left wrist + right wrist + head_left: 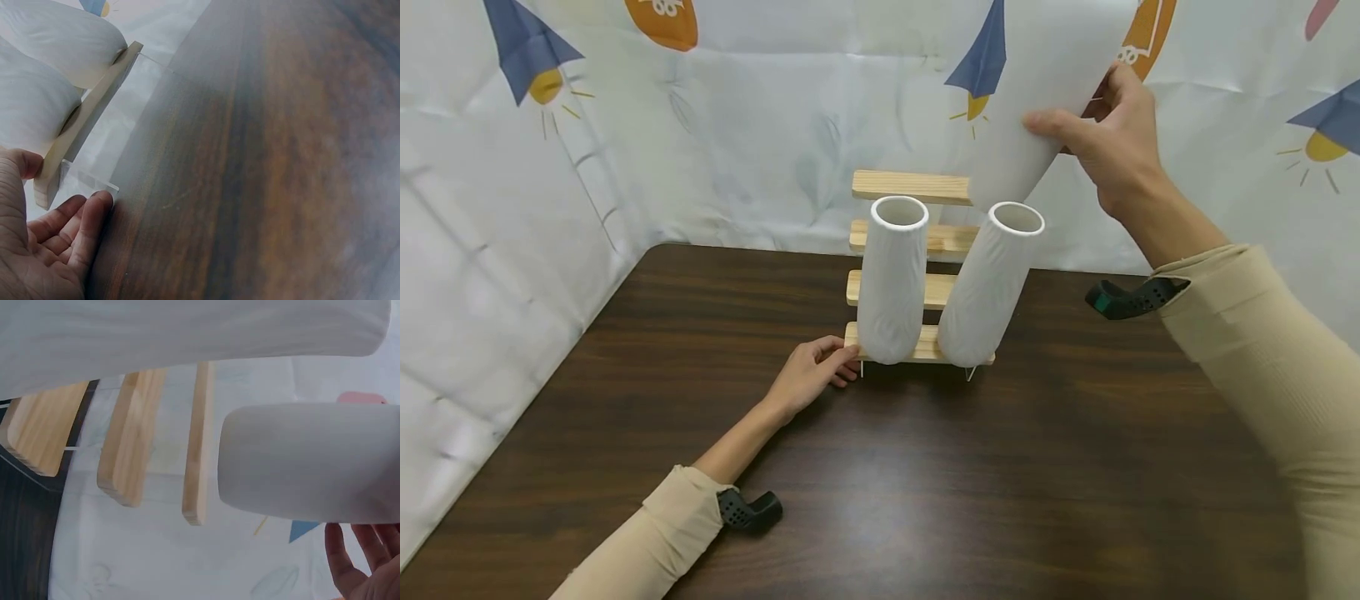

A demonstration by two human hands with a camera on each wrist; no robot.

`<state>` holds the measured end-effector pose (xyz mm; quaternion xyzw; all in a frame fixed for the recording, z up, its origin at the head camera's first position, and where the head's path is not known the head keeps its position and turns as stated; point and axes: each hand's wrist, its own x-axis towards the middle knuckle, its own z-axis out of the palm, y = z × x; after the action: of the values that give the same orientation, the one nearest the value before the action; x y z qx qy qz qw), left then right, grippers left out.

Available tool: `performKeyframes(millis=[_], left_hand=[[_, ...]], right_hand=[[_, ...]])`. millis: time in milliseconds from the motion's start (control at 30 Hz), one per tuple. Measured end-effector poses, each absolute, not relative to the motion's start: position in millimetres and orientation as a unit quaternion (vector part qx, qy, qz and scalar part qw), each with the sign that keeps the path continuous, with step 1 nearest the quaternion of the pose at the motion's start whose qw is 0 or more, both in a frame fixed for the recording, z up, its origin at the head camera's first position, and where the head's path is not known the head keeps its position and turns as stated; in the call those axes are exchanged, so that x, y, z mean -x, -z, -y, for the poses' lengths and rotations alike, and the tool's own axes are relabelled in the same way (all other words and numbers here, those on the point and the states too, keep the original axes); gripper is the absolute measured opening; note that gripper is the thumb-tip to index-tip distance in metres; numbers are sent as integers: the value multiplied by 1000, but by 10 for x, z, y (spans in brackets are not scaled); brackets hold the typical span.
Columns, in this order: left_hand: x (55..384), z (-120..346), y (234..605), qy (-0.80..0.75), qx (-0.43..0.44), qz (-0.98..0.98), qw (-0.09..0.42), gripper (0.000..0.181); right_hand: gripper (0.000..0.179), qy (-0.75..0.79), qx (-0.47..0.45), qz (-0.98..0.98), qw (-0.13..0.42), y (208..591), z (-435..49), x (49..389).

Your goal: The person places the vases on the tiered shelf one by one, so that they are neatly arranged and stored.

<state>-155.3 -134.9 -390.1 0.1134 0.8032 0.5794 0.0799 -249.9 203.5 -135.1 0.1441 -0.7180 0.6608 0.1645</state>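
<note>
My right hand [1123, 150] grips a tall white vase [1056, 75] and holds it raised over the right end of a tiered wooden rack [910, 185]. The thumb lies along its near side, and its top runs out of the head view. In the right wrist view, this vase's smooth lower end [300, 462] is beside the top slat. Two white ribbed vases stand on the bottom slat: the left vase [891, 292] almost upright, the right vase [985, 292] tilted rightward. My left hand [805, 379] holds the bottom slat's left end, thumb against the wood, fingers by the clear support [90, 181].
The rack stands on a dark brown wooden table [760, 308] near its back edge. Behind hangs a pale patterned cloth [760, 133], which also covers the left side. A black band [1135, 298] is on the right sleeve, another black band [748, 510] on the left.
</note>
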Motion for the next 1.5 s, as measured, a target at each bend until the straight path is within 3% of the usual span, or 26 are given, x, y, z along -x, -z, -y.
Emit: performKeyframes(millis=[567,867,1500], left_hand=[[1528,1342,3885,-581,-111,-803,71,36],[1524,1354,3909,-584,-119,-800,67,35],[1524,1373,3896,-583,-122,-801,62,35]], right_hand=[[64,-543,-194,803,150,1263,-1755,2706],[60,-548,-189,809,102,1266,-1670,2788],[48,-554,-182,810,53,1221,-1592,3031]])
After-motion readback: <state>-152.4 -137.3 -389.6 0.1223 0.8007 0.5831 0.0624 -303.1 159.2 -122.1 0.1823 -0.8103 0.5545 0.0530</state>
